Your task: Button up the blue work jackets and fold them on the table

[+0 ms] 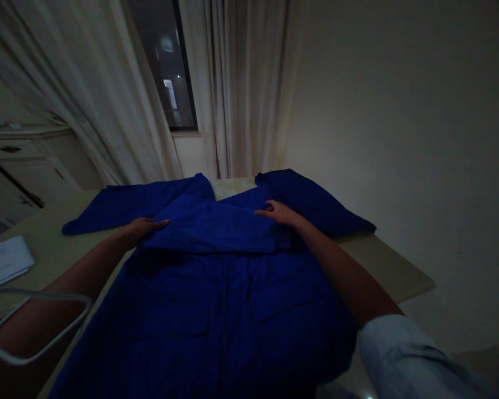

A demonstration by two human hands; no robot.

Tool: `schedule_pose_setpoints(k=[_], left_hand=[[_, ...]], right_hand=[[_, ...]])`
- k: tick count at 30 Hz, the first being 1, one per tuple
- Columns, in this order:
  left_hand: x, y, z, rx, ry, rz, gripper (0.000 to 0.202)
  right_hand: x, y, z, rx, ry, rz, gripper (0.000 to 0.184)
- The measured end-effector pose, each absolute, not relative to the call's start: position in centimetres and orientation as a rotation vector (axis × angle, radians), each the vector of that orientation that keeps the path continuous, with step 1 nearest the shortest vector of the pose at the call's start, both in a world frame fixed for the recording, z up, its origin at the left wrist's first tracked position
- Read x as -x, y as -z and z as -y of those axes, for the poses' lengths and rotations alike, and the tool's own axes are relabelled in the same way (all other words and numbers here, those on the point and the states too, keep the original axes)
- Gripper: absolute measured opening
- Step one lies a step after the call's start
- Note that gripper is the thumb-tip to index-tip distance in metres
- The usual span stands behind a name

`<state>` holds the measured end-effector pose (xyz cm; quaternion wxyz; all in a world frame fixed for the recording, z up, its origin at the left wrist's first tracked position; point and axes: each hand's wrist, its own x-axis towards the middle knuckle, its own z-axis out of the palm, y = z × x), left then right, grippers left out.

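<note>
A dark blue jacket (178, 288) lies spread over the table and hangs over its near side. It has flap pockets and a centre front placket, and both sleeves reach outward at the far side. A wide band of its cloth lies across the upper part. My left hand (141, 228) grips the left end of this band, with the thumb stretched on top and the other fingers mostly hidden. At the band's right part, my right hand (280, 213) touches the cloth, its thumb out and a finger bent above it with a gap between them.
Papers (8, 259) lie on the pale table (399, 271) at the left. A white looped cable or strap (58, 296) crosses in front of my left forearm. Beyond stand curtains (249, 83), a window (166, 66) and a cabinet (20, 160). A bare wall (419, 138) rises at right.
</note>
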<state>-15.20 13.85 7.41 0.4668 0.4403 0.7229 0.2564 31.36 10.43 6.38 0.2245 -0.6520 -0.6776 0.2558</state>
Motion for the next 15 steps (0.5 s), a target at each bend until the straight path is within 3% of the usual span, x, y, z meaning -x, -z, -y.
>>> schedule_pose_setpoints(k=[4,8,11,15], left_hand=[[16.6,-7.1,-13.8,-1.056,-0.545,-1.622,0.064],[17.3,-6.2,-14.0,-0.987,-0.502,-1.538,0.064],[16.9,-5.9,-14.0,-0.911,-0.475,-1.523,0.063],[16.0,-6.0,-13.3,-0.994,-0.575,-1.540,0.063]], right_hand=[[-31.9,-8.3,-10.3,1.679,-0.642,2.232,0.076],[-33.1,-10.2,-12.1,1.594,-0.495,1.915,0.060],[-33.7,-9.4,-13.1,1.835,-0.474,1.635,0.065],[-33.1,-6.0,-12.7,1.967,-0.740,1.608,0.084]])
